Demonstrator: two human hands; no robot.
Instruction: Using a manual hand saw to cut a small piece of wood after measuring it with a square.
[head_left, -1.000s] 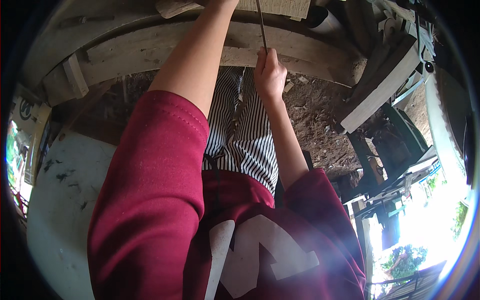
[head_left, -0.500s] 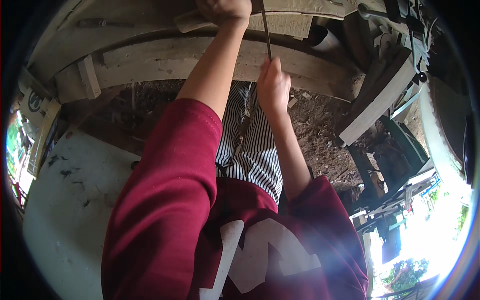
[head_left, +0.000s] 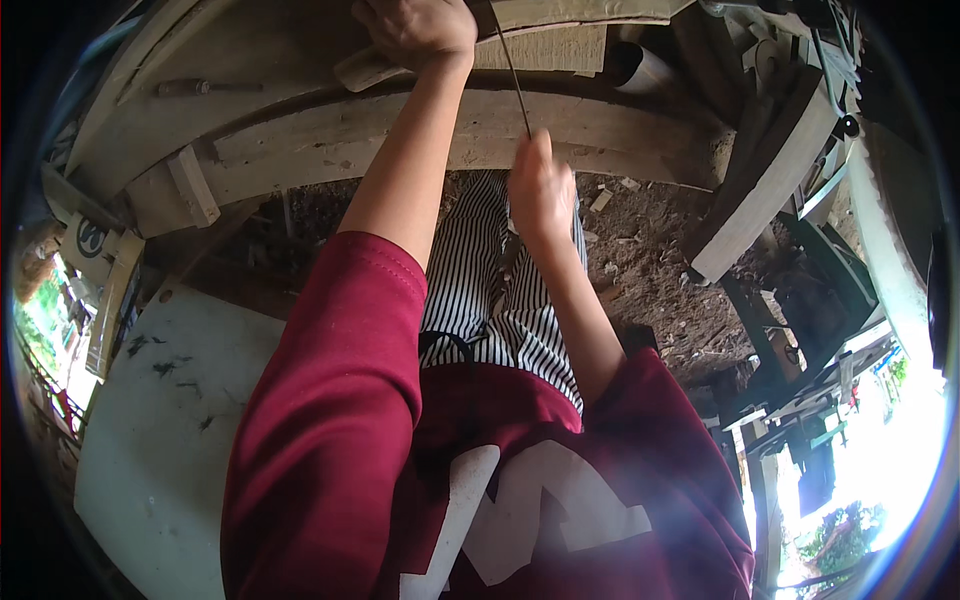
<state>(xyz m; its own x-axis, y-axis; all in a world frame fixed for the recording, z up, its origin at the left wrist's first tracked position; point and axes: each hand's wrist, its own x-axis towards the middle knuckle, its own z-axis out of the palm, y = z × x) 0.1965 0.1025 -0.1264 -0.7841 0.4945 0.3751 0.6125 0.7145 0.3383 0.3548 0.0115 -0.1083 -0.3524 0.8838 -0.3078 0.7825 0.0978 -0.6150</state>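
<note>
from the head view, the right hand (head_left: pixel 543 190), slightly blurred, has its fingers closed round the near end of a long, thin, dark strip (head_left: pixel 513 78), which slants off to the far side, just right of the left hand (head_left: pixel 425 30). and that left hand is on a pale, round-ended wooden piece (head_left: pixel 365 70) at the far side; how tightly its fingers close, i cannot tell. over to the left, a slim tool with a brown handle (head_left: pixel 190 88) lies on the broad, grey-brown wooden counter (head_left: pixel 285 65).
</note>
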